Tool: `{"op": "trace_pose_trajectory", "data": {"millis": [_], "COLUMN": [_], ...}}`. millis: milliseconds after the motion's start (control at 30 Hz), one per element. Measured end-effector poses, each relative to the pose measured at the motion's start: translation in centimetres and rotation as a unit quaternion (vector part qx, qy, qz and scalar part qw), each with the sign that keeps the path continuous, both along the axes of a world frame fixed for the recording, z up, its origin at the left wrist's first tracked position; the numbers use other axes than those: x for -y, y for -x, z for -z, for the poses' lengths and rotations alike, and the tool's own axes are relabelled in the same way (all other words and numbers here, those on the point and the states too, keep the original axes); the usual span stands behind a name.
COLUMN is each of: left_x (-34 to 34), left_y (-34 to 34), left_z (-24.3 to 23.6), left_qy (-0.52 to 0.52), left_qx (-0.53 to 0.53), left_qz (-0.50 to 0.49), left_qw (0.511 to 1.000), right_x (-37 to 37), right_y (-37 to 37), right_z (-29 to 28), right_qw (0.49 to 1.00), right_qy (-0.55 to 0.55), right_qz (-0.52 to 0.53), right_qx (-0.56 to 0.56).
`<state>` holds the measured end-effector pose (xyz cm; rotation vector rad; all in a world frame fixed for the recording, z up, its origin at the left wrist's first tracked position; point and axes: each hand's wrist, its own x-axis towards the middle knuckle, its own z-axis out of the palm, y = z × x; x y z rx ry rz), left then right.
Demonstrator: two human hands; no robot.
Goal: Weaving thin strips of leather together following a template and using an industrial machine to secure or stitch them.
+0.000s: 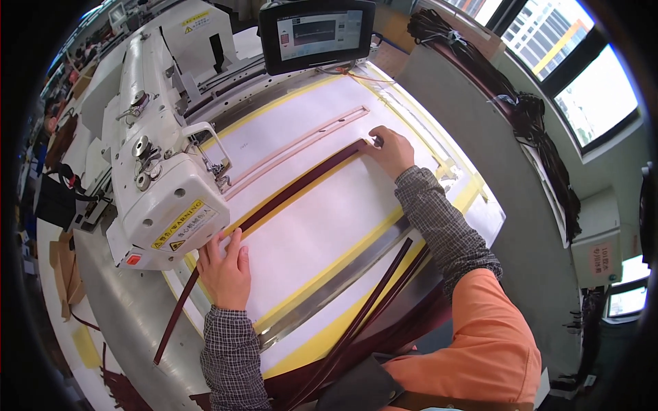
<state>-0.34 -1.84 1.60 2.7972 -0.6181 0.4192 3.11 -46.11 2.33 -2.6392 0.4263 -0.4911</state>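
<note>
A long dark maroon strip lies slantwise across a white work sheet, along a yellow band. My left hand rests at the strip's near-left end beside the sewing machine head, fingers spread and fingertips touching it. At the far-right end is my right hand, thumb against the strip and fingers curled round a small dark thing that I cannot make out. Beyond the strip, a narrow pink outlined slot runs roughly parallel. Another maroon strip hangs down left of my left hand.
A screen stands at the back. Dark strips lie near my lap, over the front edge. Bundled dark strips lie along a grey surface by the windows. A metal plate extends below the machine.
</note>
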Motion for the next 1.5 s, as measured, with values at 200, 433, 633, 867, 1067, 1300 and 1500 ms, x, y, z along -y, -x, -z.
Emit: {"op": "trace_pose_trajectory", "data": {"millis": [200,433,633,867,1067,1300,1500], "left_x": [0.2,-0.2,-0.1,-0.6,0.2,0.2,0.1], "left_y": [0.0,-0.1,-0.1,0.2,0.0,0.0,0.2], "left_z": [0.1,0.4,0.2,0.3,0.3,0.7,0.9], "left_qy": [-0.002,-0.008,0.001,0.008,0.013,0.025,0.046], "left_qx": [0.011,0.008,0.015,0.009,0.000,0.004,0.038], "left_qz": [0.010,0.010,0.017,0.001,-0.010,-0.004,0.008], "left_qw": [1.000,1.000,1.000,1.000,1.000,1.000,0.998], "right_x": [1.2,1.0,1.5,-1.4,-10.1,-20.7,-25.7], "right_y": [2.4,1.8,1.7,1.5,2.8,3.4,3.6], "right_z": [0.5,1.0,1.0,0.4,0.6,0.6,2.1], "right_qw": [0.940,0.932,0.941,0.935,0.952,0.951,0.923], "right_qy": [0.233,0.263,0.231,0.287,0.229,0.201,0.191], "right_qz": [-0.216,-0.246,-0.242,-0.204,-0.202,-0.235,-0.321], "right_qx": [0.128,0.044,0.049,-0.038,-0.003,0.003,0.094]}}
